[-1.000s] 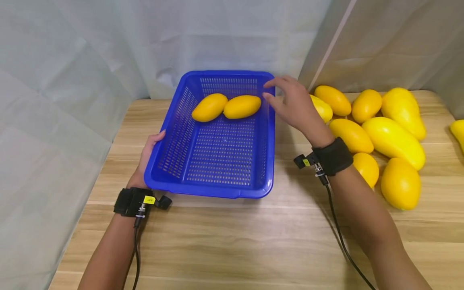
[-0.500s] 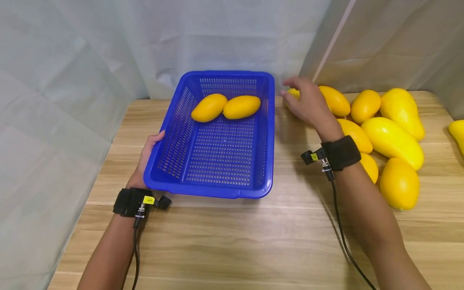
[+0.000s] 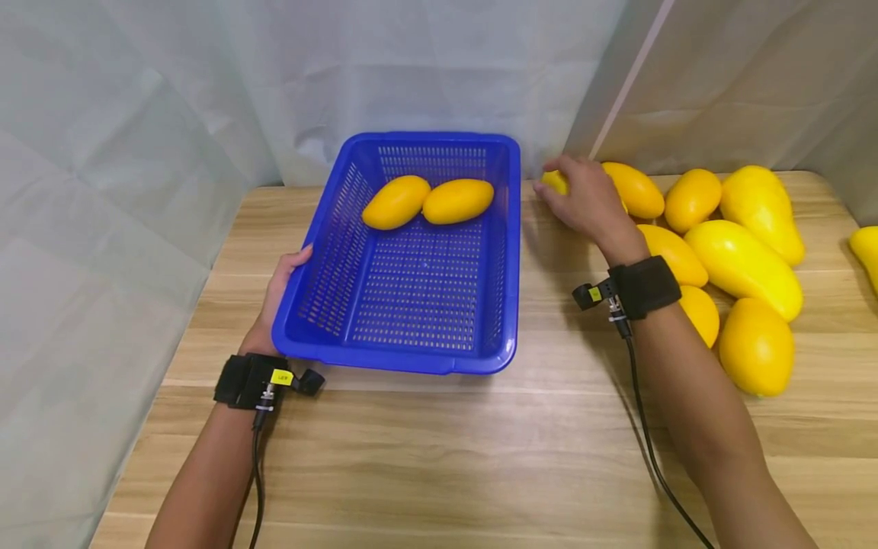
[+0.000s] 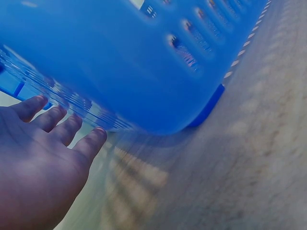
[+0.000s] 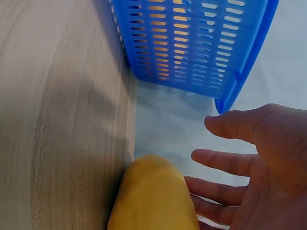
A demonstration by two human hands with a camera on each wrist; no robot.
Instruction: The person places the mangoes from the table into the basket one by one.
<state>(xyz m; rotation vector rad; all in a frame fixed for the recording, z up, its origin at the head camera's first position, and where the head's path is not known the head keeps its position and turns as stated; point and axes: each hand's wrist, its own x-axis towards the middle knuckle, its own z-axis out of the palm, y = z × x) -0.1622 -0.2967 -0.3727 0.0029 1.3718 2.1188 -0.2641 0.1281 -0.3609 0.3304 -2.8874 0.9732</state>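
Observation:
A blue slotted basket (image 3: pixel 398 364) stands on the wooden table, with two yellow mangoes (image 3: pixel 396 202) (image 3: pixel 457 200) lying side by side at its far end. My left hand (image 3: pixel 277 297) rests against the basket's left side, thumb at the rim. In the left wrist view its fingers (image 4: pixel 53 143) lie straight against the basket wall (image 4: pixel 144 62). My right hand (image 3: pixel 583 202) is just right of the basket's far corner, over a mango (image 3: pixel 554 181) on the table. In the right wrist view the fingers (image 5: pixel 225 191) are spread and relaxed beside that mango (image 5: pixel 153 196), not closed round it.
Several more yellow mangoes (image 3: pixel 744 259) lie in a heap on the right of the table, and one (image 3: pixel 866 248) sits at the far right edge. Pale curtains (image 3: pixel 171 114) close in the back and left. Bare wood (image 3: pixel 446 457) stretches in front of the basket.
My right hand has moved from over the basket's right rim to the right and down onto the nearest mango on the table. The left hand and the basket have stayed put.

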